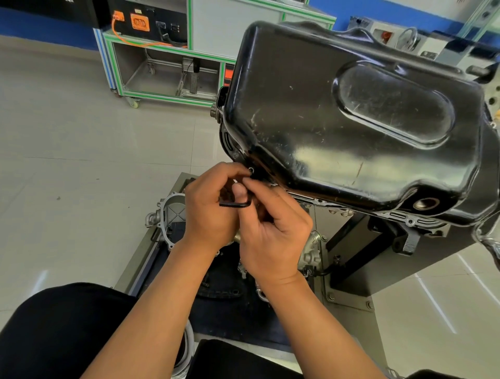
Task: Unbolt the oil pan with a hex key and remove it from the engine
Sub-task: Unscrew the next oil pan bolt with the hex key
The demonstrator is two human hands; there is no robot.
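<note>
My left hand point(208, 213) curls round the hex key point(234, 204), whose short visible arm lies level and then bends up toward the pan's near corner, just above my fingers. My right hand point(273, 238) pinches that bend. The pan point(351, 121) sits up and to the right, seated on the engine point(422, 219).

No text, brand, number or sign legible in this view.
- 11 o'clock: black box point(167, 13) carries a small white label point(138, 10) just above an orange socket point(140, 21); print too small to read.
- Top edge, 11 o'clock: white marks point(69, 1) on a dark panel point(54, 12), cut off by the frame, unreadable.
- 1–2 o'clock: oil pan point(351, 116) shows scratches and glare, nothing readable.
</note>
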